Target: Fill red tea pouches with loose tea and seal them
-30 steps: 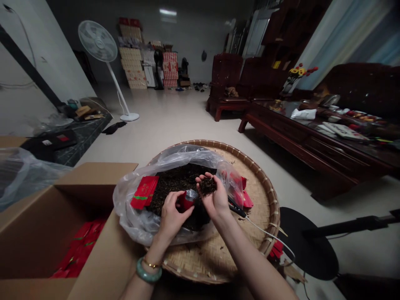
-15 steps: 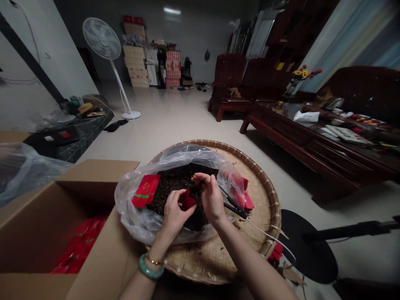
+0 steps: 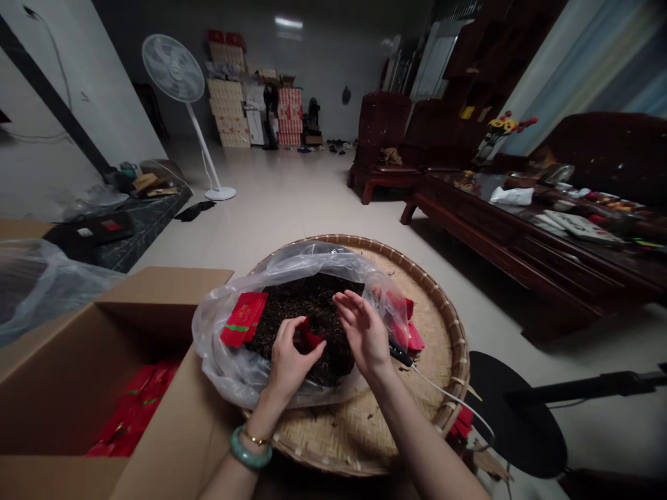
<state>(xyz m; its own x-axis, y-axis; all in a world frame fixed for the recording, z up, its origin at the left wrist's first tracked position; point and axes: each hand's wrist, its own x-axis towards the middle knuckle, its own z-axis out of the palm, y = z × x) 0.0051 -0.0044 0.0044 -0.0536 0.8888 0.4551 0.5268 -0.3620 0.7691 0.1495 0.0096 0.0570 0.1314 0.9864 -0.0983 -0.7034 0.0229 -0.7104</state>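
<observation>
My left hand (image 3: 292, 354) is closed around a small red packet (image 3: 311, 338), held above dark dried leaves (image 3: 284, 305) that look like tea. The leaves fill a clear plastic bag (image 3: 221, 378) with its mouth spread wide. Over the bag's right side, my right hand (image 3: 362, 326) has its fingers stretched out and nothing visible in it. Partly hidden behind that hand lies a slim black tool (image 3: 400, 353) with a white cord. Flat red packets (image 3: 244, 316) rest on the left of the leaves, and more red packets (image 3: 414, 337) lie right of the bag.
The bag sits on a round woven bamboo tray (image 3: 354, 434). To the left stands an open cardboard box (image 3: 156, 285) holding several red packets (image 3: 138, 406). A black round stand base (image 3: 515, 410) is at right. Beyond are a white fan (image 3: 174, 69) and a dark wooden table (image 3: 495, 229).
My right hand has moved slightly right and away from the packet, with its fingers opening out. My left hand keeps hold of the packet in nearly the same place.
</observation>
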